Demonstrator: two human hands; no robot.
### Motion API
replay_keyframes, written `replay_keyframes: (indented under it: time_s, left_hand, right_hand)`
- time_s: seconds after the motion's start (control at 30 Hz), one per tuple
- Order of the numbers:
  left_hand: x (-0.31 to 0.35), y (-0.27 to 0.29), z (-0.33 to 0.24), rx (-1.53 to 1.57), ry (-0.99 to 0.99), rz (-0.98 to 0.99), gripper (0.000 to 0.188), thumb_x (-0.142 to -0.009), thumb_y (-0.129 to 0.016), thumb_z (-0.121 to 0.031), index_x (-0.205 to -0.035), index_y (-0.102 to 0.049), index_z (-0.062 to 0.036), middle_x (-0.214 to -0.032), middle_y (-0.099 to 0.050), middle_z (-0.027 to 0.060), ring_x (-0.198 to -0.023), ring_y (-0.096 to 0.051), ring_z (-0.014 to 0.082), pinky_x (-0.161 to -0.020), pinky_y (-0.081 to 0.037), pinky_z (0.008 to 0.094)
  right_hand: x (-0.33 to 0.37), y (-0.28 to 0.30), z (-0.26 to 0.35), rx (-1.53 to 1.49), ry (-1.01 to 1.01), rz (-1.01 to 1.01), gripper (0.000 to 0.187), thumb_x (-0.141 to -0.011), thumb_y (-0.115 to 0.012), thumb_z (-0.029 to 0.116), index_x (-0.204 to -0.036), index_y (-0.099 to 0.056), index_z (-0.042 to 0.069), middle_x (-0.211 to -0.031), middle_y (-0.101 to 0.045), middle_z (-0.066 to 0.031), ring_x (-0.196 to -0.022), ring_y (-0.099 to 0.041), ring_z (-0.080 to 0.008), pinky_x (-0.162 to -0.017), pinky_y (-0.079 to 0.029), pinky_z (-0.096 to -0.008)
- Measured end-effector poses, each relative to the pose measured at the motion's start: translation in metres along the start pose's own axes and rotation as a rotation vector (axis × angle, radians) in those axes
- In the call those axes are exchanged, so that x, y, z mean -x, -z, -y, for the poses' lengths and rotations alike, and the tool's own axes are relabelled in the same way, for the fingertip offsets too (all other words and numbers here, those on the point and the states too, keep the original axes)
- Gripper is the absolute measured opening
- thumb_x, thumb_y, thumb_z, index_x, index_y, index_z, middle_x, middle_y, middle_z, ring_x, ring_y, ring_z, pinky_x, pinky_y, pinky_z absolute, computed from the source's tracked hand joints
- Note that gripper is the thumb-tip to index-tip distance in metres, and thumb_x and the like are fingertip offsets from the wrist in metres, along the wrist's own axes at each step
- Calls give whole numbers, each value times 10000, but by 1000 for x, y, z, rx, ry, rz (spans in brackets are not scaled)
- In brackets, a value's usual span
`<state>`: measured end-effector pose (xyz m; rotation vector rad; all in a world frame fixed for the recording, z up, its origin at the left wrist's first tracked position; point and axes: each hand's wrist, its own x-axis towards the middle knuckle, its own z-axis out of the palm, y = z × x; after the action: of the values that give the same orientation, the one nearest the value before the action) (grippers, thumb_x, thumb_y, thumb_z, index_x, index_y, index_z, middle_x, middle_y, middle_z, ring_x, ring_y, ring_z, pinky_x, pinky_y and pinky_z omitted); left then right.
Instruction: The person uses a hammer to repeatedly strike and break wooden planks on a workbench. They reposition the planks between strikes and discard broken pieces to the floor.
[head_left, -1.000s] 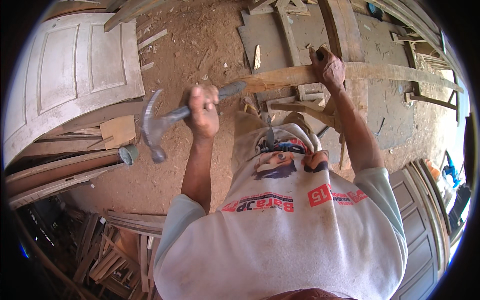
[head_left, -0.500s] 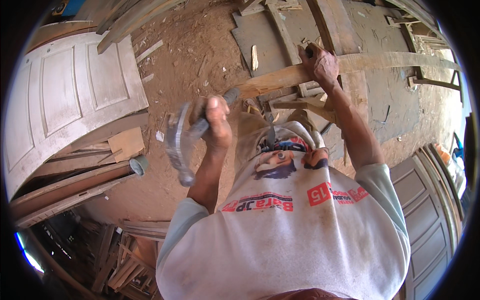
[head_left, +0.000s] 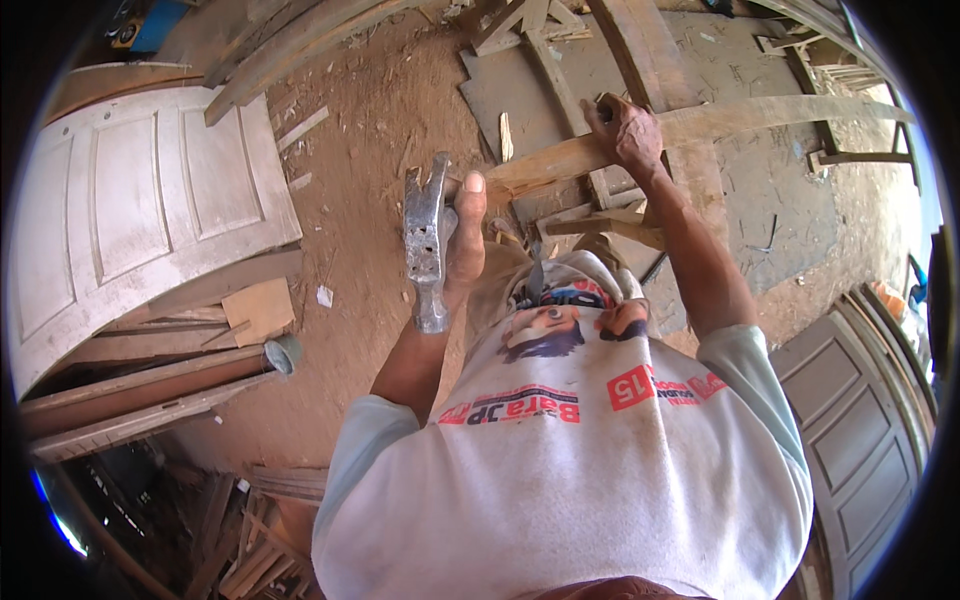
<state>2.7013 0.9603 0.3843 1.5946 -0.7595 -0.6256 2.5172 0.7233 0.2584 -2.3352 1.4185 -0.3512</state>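
Note:
My left hand (head_left: 466, 235) grips a claw hammer (head_left: 426, 240). The hammer's grey metal head is turned up toward me, claw at the far end and striking face nearer. Most of its handle is hidden behind the head and hand. Ahead and to the right, my right hand (head_left: 630, 135) is closed in a fist over a long wooden plank (head_left: 770, 118). A dark rounded end shows at the top of that fist, but I cannot make out what it belongs to. The plank's near-left end is rough and pale, close beside my left hand.
Under the long plank runs a wide board (head_left: 700, 190). A white panelled door (head_left: 150, 210) leans at left above stacked timber (head_left: 140, 385). Another panelled door (head_left: 850, 400) stands at right. Wood shavings and scraps lie on the dirt floor (head_left: 360, 150).
The hammer, blurred before, has swung up and to the right and now shows its head clearly. My right hand remains closed over the plank.

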Motion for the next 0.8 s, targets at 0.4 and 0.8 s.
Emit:
replay_keyframes:
  time_s: [0.4, 0.8]
  left_hand:
    - [16, -9, -54, 548, -43, 449, 300, -975, -625, -315, -847, -523, -64, -691, -521, 2, -587, -437, 102, -576, -395, 288]
    - [-23, 63, 133, -513, 214, 152, 758, -940, -581, -629, -1381, -526, -15, -1249, -618, 197, -1195, -598, 309, -1008, -478, 441]
  right_hand:
    - [128, 75, 126, -590, 551, 348, 573, -867, -767, 430, -1197, -616, -13, -1180, -673, -230, -1058, -678, -366, -908, -535, -460]
    - [256, 58, -32, -577, -659, -60, 301, -960, -678, 294, -1040, -621, 10, -715, -573, -21, -594, -539, -119, -542, -450, -311]
